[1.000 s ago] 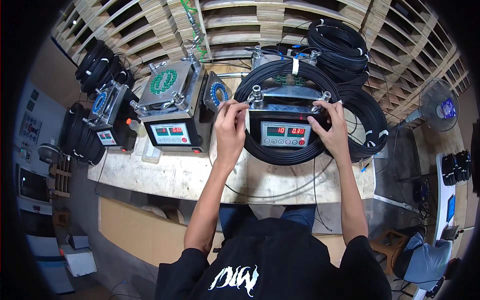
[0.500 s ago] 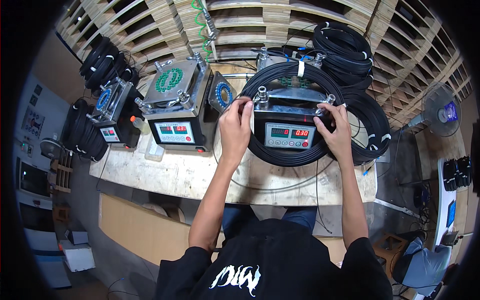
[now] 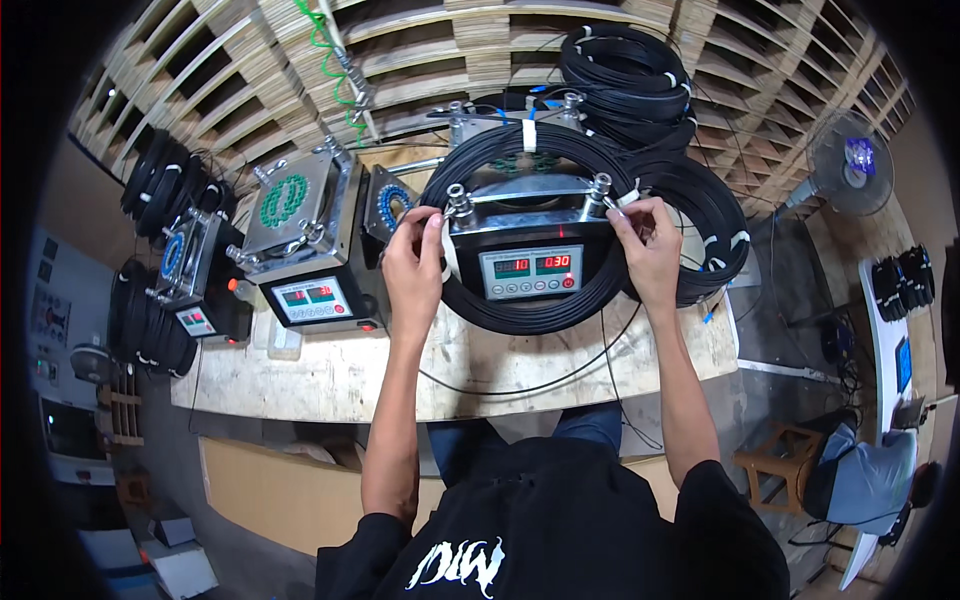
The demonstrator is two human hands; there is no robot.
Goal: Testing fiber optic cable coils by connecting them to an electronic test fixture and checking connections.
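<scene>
A coil of black cable point(image 3: 540, 316) hangs around a polishing machine point(image 3: 515, 240), which has a metal top plate and a front panel with red digits point(image 3: 533, 272). White ties bind the coil. My left hand point(image 3: 416, 262) has thumb and fingers pinched at a small metal clamp lever point(image 3: 449, 211) beside the front left post point(image 3: 457, 195). My right hand point(image 3: 648, 245) pinches the matching lever point(image 3: 610, 204) by the front right post point(image 3: 601, 184). The fingertips partly cover both levers. A loose loop of cable point(image 3: 500, 393) lies on the table in front.
On the left stand two similar machines, a larger one point(image 3: 313, 235) with green connectors and a smaller one point(image 3: 192, 265) with blue. More cable coils point(image 3: 625, 75) are stacked behind. A fan point(image 3: 848, 165) stands at right. Pallets point(image 3: 470, 65) back the wooden table point(image 3: 310, 375).
The whole view has shifted and tilted. My left hand has come onto the left lever and my right hand pinches more tightly at the right post. The left digits on the machine's panel have changed.
</scene>
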